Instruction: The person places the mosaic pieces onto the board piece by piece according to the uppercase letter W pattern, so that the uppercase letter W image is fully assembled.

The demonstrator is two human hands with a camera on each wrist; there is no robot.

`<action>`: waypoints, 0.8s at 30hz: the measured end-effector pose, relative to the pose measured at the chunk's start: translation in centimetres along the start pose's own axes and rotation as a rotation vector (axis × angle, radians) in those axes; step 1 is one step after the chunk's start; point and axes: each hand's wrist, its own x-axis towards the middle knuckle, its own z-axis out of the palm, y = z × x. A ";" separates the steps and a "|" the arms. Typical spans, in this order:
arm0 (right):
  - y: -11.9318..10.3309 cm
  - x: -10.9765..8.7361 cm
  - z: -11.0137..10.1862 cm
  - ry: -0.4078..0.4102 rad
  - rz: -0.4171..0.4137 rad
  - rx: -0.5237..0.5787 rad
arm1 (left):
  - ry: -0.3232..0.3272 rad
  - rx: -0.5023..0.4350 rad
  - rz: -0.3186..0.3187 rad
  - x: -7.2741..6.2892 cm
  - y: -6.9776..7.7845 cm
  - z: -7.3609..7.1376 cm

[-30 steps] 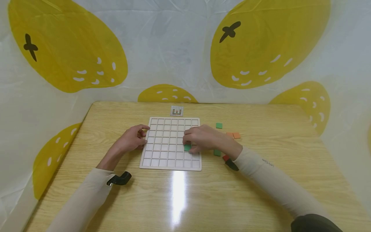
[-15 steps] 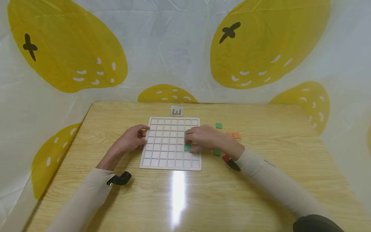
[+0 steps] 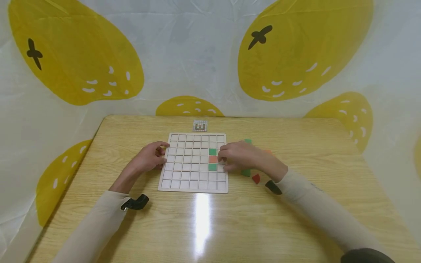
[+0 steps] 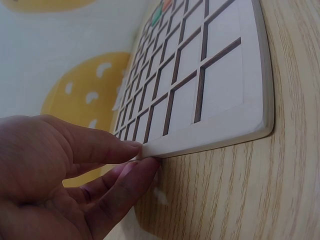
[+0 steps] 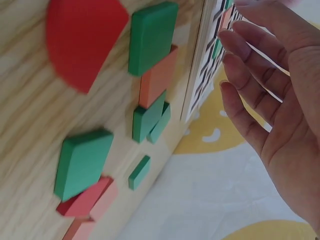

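Table (image 3: pixel 171 226): wood-grained. Grid board (image 3: pixel 178 167), flat upon it: likely stiff, light; grip by rim; pale, square-celled. Left hand (image 3: pixel 148 157): fingers apart, touching the board's left edge. Right hand (image 3: pixel 240 155): empty, fingers loosely bent, at the right edge. Two green tiles (image 3: pixel 212 151), orange tile (image 3: pixel 213 159) between, in one column: probably light, hard; pinch edges; square.

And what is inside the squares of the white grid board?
Two green tiles with an orange tile between them. The right hand partly hides the squares to their right.
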 end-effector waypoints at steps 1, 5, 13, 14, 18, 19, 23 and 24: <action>0.2 -0.2 0.0 0.006 -0.003 -0.002 | -0.001 0.000 0.002 0.0 0.0 0.0; 0.6 -1.0 0.0 0.021 0.006 -0.008 | 0.000 0.001 0.001 -0.1 0.2 0.0; 1.0 -2.7 -0.3 -0.007 0.062 0.014 | 0.005 0.006 -0.003 -0.1 0.3 0.0; 1.0 -2.9 -0.3 -0.010 0.072 0.012 | 0.007 0.006 -0.006 -0.1 0.3 0.0; 1.1 -3.8 -0.3 -0.015 0.101 -0.006 | 0.007 0.007 -0.001 -0.2 0.3 0.0; 1.1 -4.0 -0.3 -0.015 0.104 -0.007 | 0.006 0.005 -0.001 -0.2 0.3 0.0; 1.3 -4.9 -0.1 -0.005 0.112 -0.007 | 0.004 0.001 -0.003 -0.1 0.3 0.1; 1.4 -5.1 -0.1 -0.003 0.113 -0.007 | 0.004 0.002 -0.004 -0.1 0.3 0.1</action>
